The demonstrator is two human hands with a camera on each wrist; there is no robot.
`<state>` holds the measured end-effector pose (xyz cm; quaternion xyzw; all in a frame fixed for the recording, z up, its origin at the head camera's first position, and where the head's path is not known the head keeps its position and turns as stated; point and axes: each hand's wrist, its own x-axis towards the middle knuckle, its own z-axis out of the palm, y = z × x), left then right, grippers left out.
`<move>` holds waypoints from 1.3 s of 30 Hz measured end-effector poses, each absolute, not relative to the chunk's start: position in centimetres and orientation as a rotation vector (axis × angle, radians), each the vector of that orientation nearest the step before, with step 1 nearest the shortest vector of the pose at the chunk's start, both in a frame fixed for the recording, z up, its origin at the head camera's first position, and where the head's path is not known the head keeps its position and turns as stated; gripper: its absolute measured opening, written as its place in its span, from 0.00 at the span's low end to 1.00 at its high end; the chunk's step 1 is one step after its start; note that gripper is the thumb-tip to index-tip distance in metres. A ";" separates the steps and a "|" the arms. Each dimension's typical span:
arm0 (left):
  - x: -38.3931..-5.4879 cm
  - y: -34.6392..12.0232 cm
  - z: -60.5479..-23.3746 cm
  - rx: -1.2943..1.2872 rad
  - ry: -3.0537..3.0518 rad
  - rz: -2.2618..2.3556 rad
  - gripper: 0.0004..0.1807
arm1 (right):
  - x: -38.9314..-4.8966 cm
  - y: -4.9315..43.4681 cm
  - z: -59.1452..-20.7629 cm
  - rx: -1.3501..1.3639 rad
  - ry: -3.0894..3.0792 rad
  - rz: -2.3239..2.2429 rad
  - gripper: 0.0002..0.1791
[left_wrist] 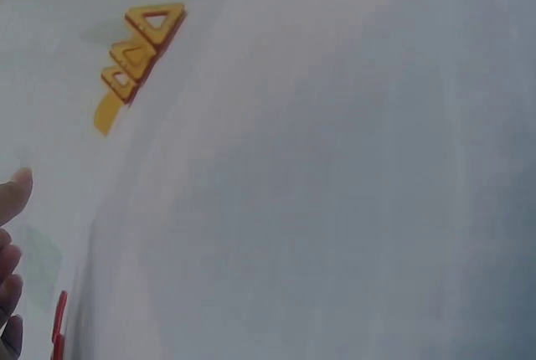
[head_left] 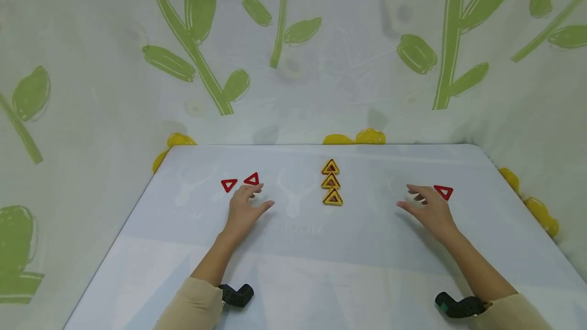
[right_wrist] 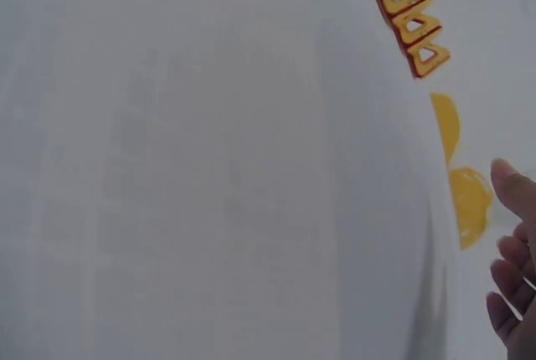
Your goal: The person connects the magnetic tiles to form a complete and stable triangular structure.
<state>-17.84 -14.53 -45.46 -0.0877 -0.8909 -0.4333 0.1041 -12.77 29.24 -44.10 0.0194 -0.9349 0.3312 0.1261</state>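
Observation:
My left hand (head_left: 243, 212) hovers over the table's left part with fingers loosely bent and nothing held. Just beyond it lie two small red triangle frames (head_left: 229, 185), the nearer one partly behind the fingertips. On the other side, my right hand (head_left: 430, 212) is also empty, thumb and fingers apart. Beside its fingers lies a single red triangle frame (head_left: 444, 192). Between the hands, three yellow triangle pieces (head_left: 331, 182) form a line running away from me. The wrist views show red edges beneath these yellow pieces (left_wrist: 138, 52).
A white cloth-covered table (head_left: 321, 279) fills the lower view. Behind it hangs a pale curtain (head_left: 339, 75) printed with green leaves and yellow flowers. Black wrist cameras (head_left: 237, 296) are strapped at both sleeves.

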 end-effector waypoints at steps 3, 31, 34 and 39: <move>-18.0 -15.7 -45.3 -0.239 -2.624 -1.262 0.30 | -12.6 30.1 -43.9 0.051 -2.712 0.942 0.31; -19.3 -21.8 -46.8 -0.033 -2.880 -1.112 0.35 | -14.2 37.0 -45.8 -0.401 -2.799 0.854 0.38; -19.5 -21.8 -47.1 -0.046 -2.863 -1.080 0.32 | -14.5 37.4 -46.2 -0.431 -2.816 0.815 0.39; -19.6 -21.7 -47.3 -0.041 -2.827 -1.108 0.27 | -14.8 37.5 -46.4 -0.490 -2.815 0.807 0.37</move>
